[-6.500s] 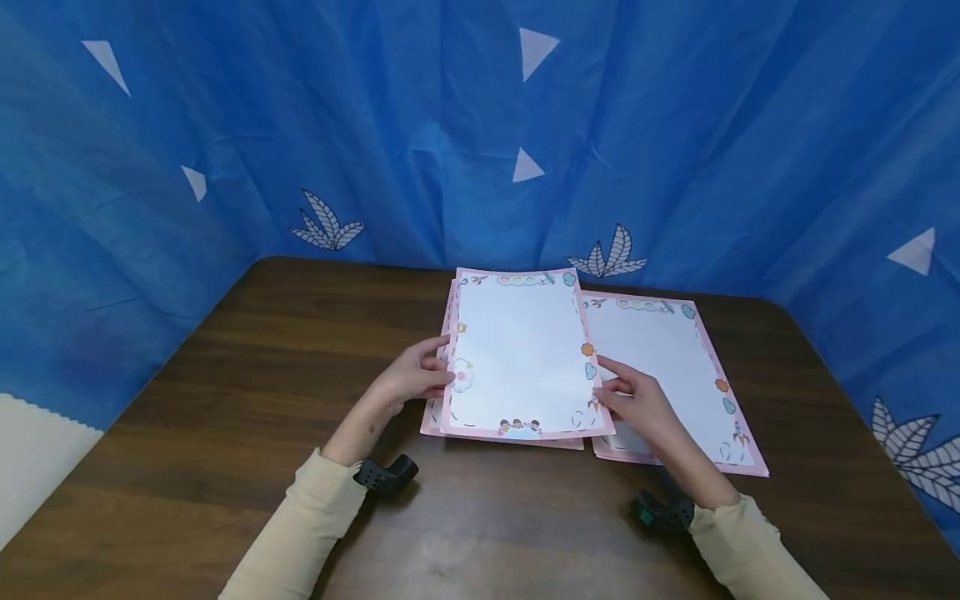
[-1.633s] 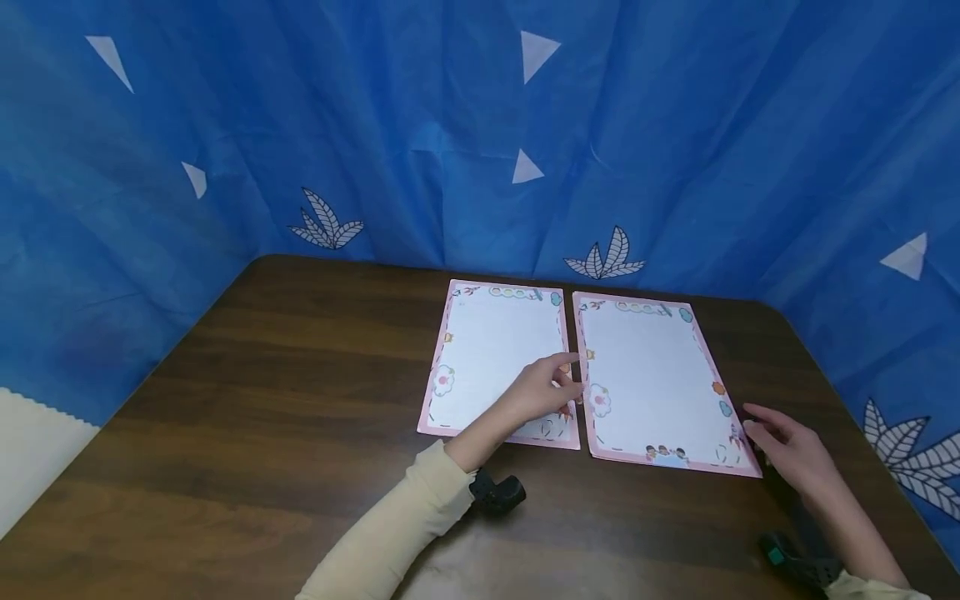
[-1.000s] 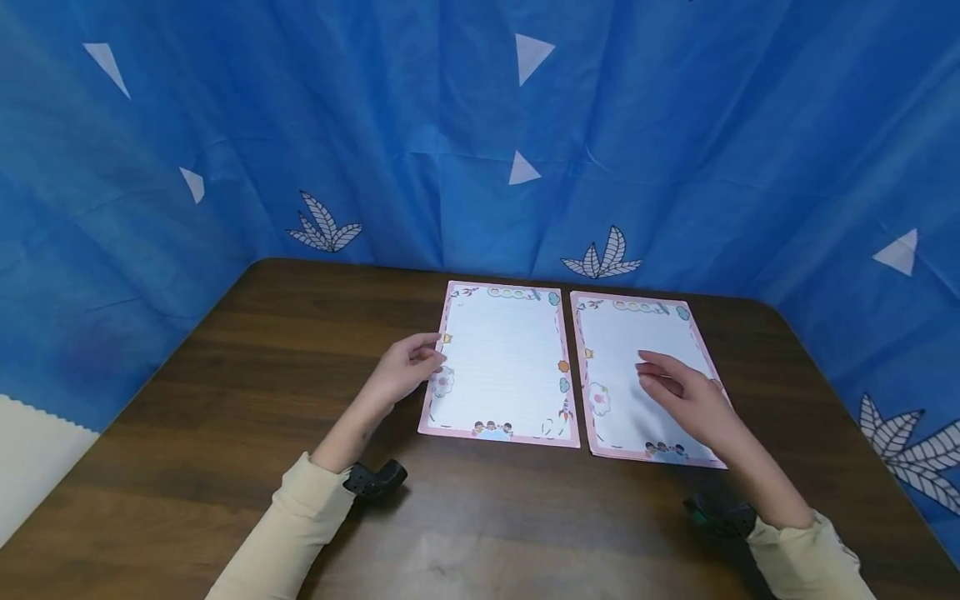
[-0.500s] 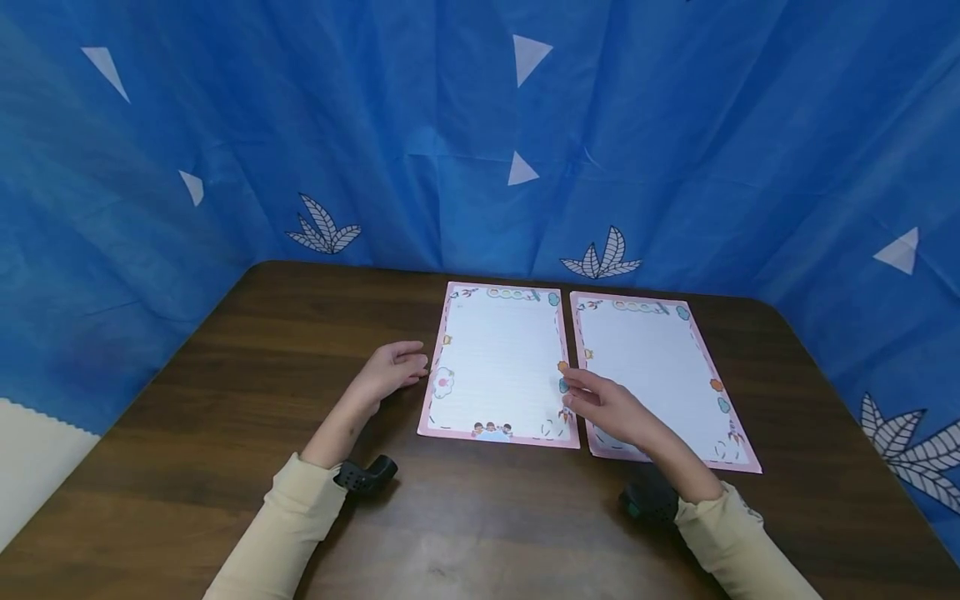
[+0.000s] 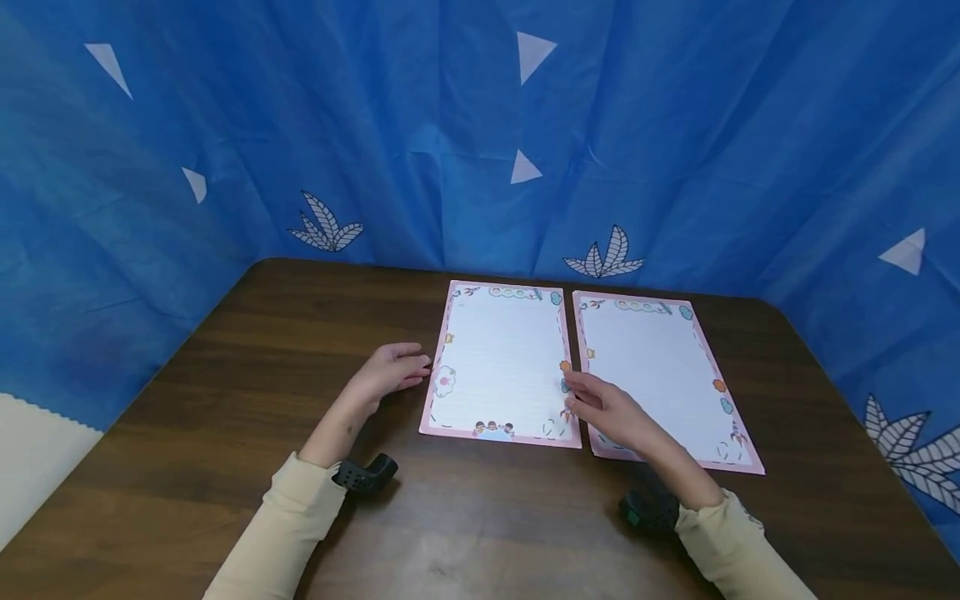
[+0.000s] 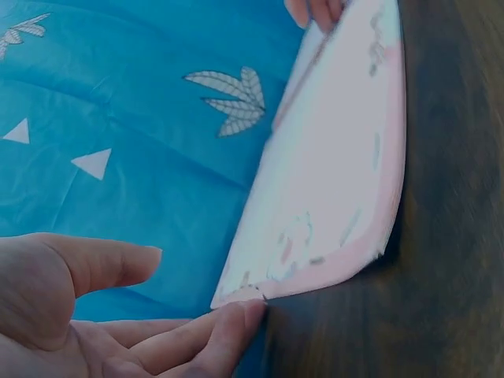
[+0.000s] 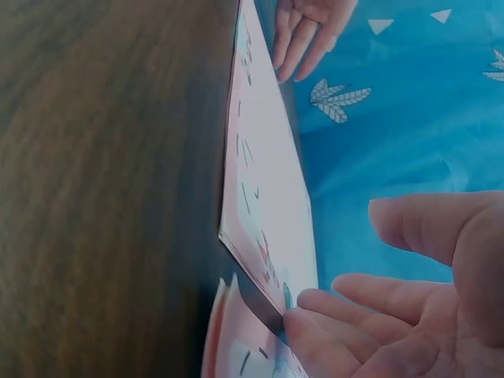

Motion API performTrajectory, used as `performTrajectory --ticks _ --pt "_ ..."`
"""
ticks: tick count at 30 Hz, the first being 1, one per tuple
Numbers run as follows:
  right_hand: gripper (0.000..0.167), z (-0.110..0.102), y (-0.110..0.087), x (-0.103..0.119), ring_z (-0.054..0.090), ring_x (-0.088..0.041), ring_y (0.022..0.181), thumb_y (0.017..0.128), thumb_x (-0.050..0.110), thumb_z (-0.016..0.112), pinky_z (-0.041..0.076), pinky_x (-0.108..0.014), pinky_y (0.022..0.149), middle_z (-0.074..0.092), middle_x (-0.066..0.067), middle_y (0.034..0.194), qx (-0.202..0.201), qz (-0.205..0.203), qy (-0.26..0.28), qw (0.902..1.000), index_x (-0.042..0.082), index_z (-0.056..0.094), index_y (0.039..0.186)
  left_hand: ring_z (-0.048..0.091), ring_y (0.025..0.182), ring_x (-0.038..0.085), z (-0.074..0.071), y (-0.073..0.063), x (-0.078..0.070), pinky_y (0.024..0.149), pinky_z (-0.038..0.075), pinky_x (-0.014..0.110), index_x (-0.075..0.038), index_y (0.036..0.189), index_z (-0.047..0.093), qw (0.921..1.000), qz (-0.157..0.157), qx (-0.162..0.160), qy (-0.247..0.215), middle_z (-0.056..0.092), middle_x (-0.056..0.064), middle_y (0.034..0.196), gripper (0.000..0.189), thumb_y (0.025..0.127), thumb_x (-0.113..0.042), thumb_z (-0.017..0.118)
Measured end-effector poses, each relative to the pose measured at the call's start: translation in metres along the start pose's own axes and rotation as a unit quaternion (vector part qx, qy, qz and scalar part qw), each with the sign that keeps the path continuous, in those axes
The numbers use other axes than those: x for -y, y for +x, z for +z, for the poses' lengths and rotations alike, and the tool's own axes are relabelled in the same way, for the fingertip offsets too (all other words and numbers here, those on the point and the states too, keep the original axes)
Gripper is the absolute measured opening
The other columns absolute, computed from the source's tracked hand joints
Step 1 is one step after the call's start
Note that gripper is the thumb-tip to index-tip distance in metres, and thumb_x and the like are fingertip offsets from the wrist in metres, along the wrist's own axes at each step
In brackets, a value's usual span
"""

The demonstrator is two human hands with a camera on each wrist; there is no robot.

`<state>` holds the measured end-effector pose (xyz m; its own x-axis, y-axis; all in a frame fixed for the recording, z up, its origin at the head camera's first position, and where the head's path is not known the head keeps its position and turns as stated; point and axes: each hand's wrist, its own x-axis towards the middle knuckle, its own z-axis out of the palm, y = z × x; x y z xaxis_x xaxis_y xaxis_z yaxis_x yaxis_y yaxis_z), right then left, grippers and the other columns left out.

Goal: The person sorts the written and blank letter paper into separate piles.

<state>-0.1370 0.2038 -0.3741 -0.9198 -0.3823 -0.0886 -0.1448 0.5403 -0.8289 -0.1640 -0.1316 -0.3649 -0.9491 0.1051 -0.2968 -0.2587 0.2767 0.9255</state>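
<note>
Fingers (image 6: 236, 323) loose, thumbs (image 7: 429, 224) apart: left hand (image 5: 386, 372) and right hand (image 5: 611, 411) flank the left paper (image 5: 501, 367).
Pink cartoon border, faintly lined white middle; similar right paper (image 5: 660, 367) just beside.

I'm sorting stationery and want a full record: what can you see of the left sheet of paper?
The left sheet is an upright rectangle, white with faint ruled lines and a pink border with dark dashes. Cartoon prints edge it, including three small figures at the bottom. It lies on the brown table, just left of a similar sheet. The left hand and right hand are at its side edges.
</note>
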Motion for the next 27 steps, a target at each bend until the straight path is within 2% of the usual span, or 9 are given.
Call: performTrajectory --ticks 6,14,23,27 --pt "0.052 0.001 0.000 0.000 0.042 -0.041 0.123 0.093 0.014 0.057 0.043 -0.044 0.088 0.042 -0.027 0.136 -0.008 -0.008 -0.005 0.9999 -0.009 0.039 0.136 0.053 0.113 0.033 0.002 -0.001 -0.001 0.089 0.045 0.036 0.012 0.139 0.029 0.9997 -0.003 0.015 -0.018 0.046 0.028 0.130 0.054 0.097 -0.014 0.051" --pt "0.049 0.003 0.000 -0.001 0.043 -0.040 0.122 0.093 0.012 0.057 0.043 -0.043 0.089 0.042 -0.027 0.136 -0.007 -0.008 0.001 0.9999 -0.009 0.040 0.135 0.048 0.118 0.033 0.005 -0.001 0.001 0.095 0.041 0.039 0.010 0.137 0.037 0.9998 -0.001 0.012 -0.013 0.042 0.025 0.135 0.051 0.096 -0.017 0.052" --pt "0.048 0.004 0.000 0.001 0.044 -0.038 0.122 0.093 0.011 0.057 0.042 -0.042 0.089 0.043 -0.026 0.136 -0.009 0.000 0.006 0.9999 -0.008 0.042 0.134 0.052 0.111 0.031 0.014 -0.001 0.002 0.092 0.044 0.039 0.009 0.135 0.041 0.9990 0.020 0.010 0.038 0.047 0.024 0.130 0.045 0.097 -0.014 0.050" --pt "0.048 0.004 0.000 -0.001 0.044 -0.038 0.122 0.093 0.011 0.057 0.042 -0.042 0.089 0.043 -0.025 0.136 -0.009 0.001 0.010 0.9999 -0.008 0.042 0.134 0.051 0.110 0.032 0.018 -0.004 0.003 0.094 0.042 0.043 0.009 0.135 0.041 0.9976 0.031 -0.003 0.062 0.048 0.024 0.129 0.047 0.096 -0.015 0.052"
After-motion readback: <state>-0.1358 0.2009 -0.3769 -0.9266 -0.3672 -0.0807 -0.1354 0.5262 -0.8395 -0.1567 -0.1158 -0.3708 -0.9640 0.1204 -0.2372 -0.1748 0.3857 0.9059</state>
